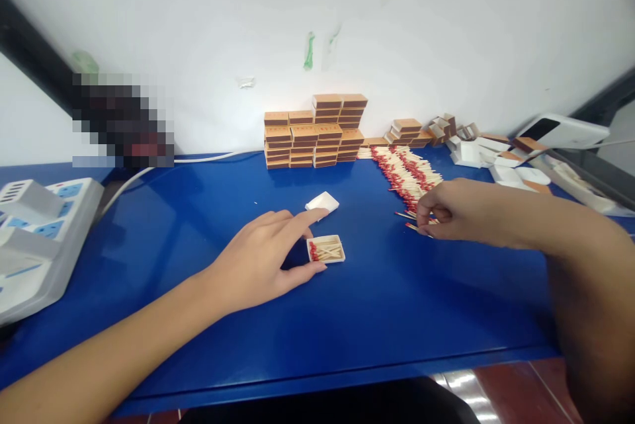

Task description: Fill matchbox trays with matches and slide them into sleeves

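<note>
My left hand point(270, 253) rests on the blue table point(377, 305), thumb and forefinger apart and touching the left side of a small open matchbox tray point(327, 249) that has a few red-tipped matches in it. A white empty tray point(322, 203) lies just beyond my forefinger. My right hand point(446, 211) is curled at the near end of a long heap of loose matches point(404, 172), its fingertips pinched on a few matches.
Stacked brown matchboxes point(315, 133) stand against the white wall, with more boxes point(407, 131) and loose white trays point(476, 153) to the right. A white power strip point(40, 239) sits at the left edge. A white device point(563, 131) lies far right.
</note>
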Demonstrator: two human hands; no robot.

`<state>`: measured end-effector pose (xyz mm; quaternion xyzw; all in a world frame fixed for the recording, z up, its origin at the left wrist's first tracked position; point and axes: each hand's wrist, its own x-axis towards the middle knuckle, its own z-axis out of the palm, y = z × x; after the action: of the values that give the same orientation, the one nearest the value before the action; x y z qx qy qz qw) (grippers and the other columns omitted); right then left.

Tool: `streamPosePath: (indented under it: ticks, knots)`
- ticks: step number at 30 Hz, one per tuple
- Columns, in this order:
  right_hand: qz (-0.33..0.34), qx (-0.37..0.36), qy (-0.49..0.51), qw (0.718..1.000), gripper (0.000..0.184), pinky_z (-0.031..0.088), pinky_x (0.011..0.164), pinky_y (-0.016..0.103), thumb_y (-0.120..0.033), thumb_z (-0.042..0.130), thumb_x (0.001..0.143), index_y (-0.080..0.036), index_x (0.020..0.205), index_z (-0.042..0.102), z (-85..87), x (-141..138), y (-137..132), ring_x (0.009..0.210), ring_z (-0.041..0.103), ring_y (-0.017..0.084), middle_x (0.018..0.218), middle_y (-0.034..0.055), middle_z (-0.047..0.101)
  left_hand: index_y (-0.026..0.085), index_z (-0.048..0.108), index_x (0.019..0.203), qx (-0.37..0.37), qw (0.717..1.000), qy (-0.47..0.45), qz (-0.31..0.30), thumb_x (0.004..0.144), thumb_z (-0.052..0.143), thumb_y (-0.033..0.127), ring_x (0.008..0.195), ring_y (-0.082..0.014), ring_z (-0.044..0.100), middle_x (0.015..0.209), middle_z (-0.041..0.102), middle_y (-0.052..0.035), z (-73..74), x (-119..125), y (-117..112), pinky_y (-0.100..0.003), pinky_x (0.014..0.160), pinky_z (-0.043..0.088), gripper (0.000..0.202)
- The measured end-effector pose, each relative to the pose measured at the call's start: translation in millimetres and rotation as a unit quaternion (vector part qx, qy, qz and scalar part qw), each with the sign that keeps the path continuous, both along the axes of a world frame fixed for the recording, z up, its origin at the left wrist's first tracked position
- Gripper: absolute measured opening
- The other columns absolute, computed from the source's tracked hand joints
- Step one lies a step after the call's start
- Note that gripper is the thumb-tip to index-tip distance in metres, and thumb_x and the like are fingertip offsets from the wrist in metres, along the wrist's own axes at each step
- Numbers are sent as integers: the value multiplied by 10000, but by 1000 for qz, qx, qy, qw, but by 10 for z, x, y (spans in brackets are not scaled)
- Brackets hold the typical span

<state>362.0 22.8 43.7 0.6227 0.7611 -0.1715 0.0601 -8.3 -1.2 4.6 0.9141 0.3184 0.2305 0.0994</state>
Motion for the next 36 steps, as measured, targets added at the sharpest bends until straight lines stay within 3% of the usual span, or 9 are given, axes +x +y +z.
streamPosePath:
  ticks: [4, 7, 13, 19, 25, 29, 32, 36]
  knots:
    - [31, -38, 10, 999, 150, 397, 623, 338, -329, 650, 887, -213, 801, 694, 84, -138, -28, 642, 580, 186, 756, 47, 692, 268, 439, 1587, -4, 1000, 1, 0, 1007, 738, 395, 1057, -260, 758, 1135, 785, -41, 0, -7, 1, -458, 1027, 581, 664]
    - [72, -29, 56, 995, 163, 374, 603, 321, -327, 640, 921, -224, 808, 696, 137, -307, -60, 626, 525, 159, 724, 14, 642, 267, 449, 1577, -2, 1000, -1, 1, 1009, 734, 398, 1059, -271, 755, 1137, 782, -54, -13, -2, 4, -444, 973, 596, 649]
    - [126, 99, 227, 961, 166, 329, 584, 266, -379, 670, 935, -228, 867, 684, 64, -863, -198, 548, 425, 108, 607, -73, 465, 251, 431, 1574, 15, 1000, -13, -18, 1002, 757, 388, 1042, -254, 756, 1137, 784, -35, -27, 38, -9, -457, 1036, 564, 672]
    - [210, 120, 198, 950, 76, 330, 618, 270, -251, 654, 967, -208, 914, 689, -75, -1173, -331, 631, 562, 127, 783, -5, 689, 240, 433, 1564, 22, 1000, -12, -18, 1016, 729, 417, 1028, -264, 755, 1120, 789, -50, -8, 57, -15, -434, 945, 586, 647]
    - [180, 167, 165, 955, 175, 325, 612, 286, -311, 599, 1002, -227, 979, 751, 14, -961, -232, 562, 516, 136, 631, -30, 592, 224, 473, 1555, 27, 999, -18, -18, 1013, 743, 405, 995, -250, 737, 1105, 787, -47, -29, 22, -1, -436, 947, 578, 632]
    - [90, 192, 99, 972, 292, 320, 602, 303, -457, 586, 995, -223, 916, 741, 125, -548, -62, 512, 477, 138, 569, -29, 543, 199, 703, 1283, 41, 997, -29, -58, 1028, 729, 344, 948, -225, 727, 1080, 794, -64, -37, 6, 20, -387, 876, 572, 295]
    - [32, 114, 6, 993, 367, 332, 583, 316, -528, 565, 982, -217, 877, 728, 169, -212, 50, 527, 519, 156, 614, 3, 615, 179, 755, 1103, 46, 995, -41, -75, 1024, 737, 319, 928, -212, 721, 1085, 798, -70, -46, 4, 33, -371, 852, 564, 162]
    - [30, -6, -21, 999, 396, 388, 572, 318, -586, 579, 962, -235, 895, 752, 146, -2, 107, 597, 594, 181, 710, 25, 689, 168, 762, 1077, 53, 995, -38, -73, 1018, 746, 333, 926, -213, 717, 1073, 798, -75, -54, 5, 34, -371, 839, 562, 176]
